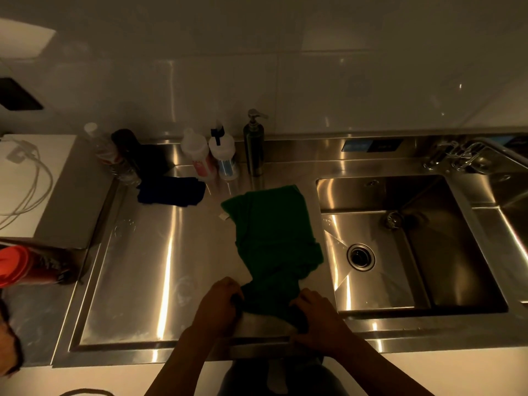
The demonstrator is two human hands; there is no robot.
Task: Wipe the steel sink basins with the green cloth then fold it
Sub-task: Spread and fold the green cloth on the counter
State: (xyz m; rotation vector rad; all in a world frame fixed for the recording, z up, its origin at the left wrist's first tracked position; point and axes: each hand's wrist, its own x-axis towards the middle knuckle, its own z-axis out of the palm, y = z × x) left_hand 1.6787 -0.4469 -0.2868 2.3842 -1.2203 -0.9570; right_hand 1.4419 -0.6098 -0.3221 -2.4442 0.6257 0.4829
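The green cloth (274,241) lies stretched out on the steel drainboard (148,252), just left of the sink basin (414,247). Its near end is bunched and narrow. My left hand (220,302) pinches the near left corner of the cloth. My right hand (317,312) grips the near right corner. Both hands sit close to the counter's front edge, about a hand's width apart. The far end of the cloth lies flat and wider, with a small white tag (224,216) at its left side.
A dark blue cloth (171,192) lies at the back left. Behind it stand two white bottles (211,155), a steel soap dispenser (253,144) and a clear water bottle (114,155). The tap (457,155) is at the back right. A red bottle (25,265) lies on the left.
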